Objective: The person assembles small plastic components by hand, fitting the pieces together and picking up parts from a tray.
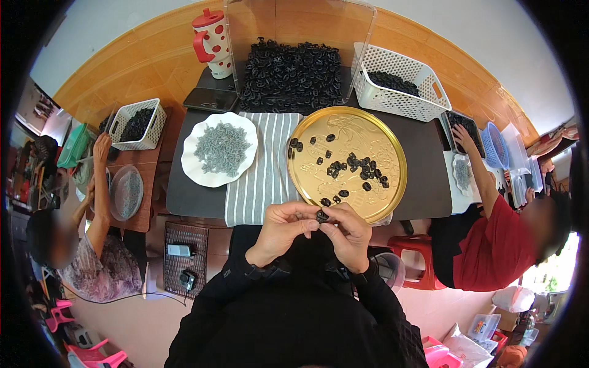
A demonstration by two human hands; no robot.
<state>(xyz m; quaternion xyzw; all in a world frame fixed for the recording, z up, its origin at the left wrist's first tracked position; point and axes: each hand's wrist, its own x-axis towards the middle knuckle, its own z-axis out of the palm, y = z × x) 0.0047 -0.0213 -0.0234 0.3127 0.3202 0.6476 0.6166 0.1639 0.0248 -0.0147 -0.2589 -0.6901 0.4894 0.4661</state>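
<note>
Dark bench [423,184] against curved wood-panel wall, white wall beyond. Both hands meet at near edge of bench, just in front of gold round tray [392,153]. Left hand [279,230] and right hand [350,236] pinching one small black ring part [321,216] between fingertips, both grips pressed onto it, held just near of tray rim. Sleeves black.

On tray: scattered black parts [359,165], main cluster centre-right, a few strays toward near-left rim. Left of tray: striped grey-white cloth [261,178], running far to near over bench edge. Left of cloth: white scalloped plate [195,165] with pile of small grey metal pieces [222,147].

Far side: clear plastic bin [294,24] with big heap of black parts [291,73]. Right of it: white perforated basket [392,92], more black parts inside. Far left: red-and-white dotted jug [211,43], dark flat phone-like slab [210,98] near of it.

Left: second person seated at separate wooden table, hand reaching to another white basket [138,122], round clear dish [126,193] beside. Right: third person in red top [497,245], hand in dark tray [463,129] of black parts, blue basket [496,147] next to it. Red stool [417,257] near-right of bench.
</note>
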